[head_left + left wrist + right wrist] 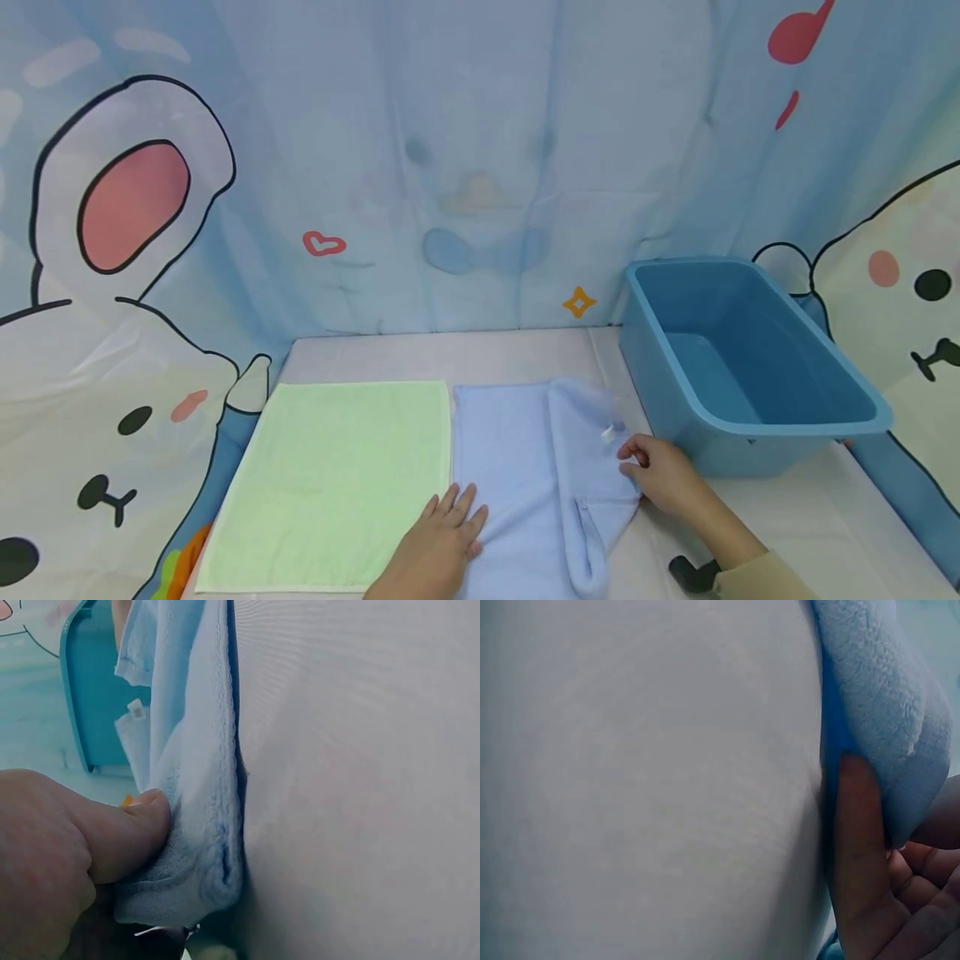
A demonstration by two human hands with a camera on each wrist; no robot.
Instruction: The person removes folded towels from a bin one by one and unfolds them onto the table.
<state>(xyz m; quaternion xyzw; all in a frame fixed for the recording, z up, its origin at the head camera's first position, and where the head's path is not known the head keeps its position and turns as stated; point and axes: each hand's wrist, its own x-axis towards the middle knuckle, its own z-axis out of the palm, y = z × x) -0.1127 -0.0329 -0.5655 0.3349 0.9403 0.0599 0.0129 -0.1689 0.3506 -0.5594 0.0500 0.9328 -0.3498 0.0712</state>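
Note:
A light blue towel (pixel 510 467) lies on the white-covered table, its right part folded over and rumpled, with a small white tag (pixel 611 433) near the far right. My left hand (pixel 435 546) rests on its left edge with fingers extended; in the left wrist view the thumb (pixel 139 825) lies on the cloth by the edge. At the towel's right edge my right hand (pixel 667 475) pinches the folded cloth. The right wrist view has a finger (pixel 859 840) against the fold of blue towel (pixel 877 682). Left of the blue towel a light green towel (pixel 322 483) is spread flat.
A blue plastic bin (pixel 663 358) stands at the back right, close beyond my right hand, with nothing seen inside. Behind the table (pixel 450 354) hangs a blue curtain (pixel 480 125) printed with cartoon animals.

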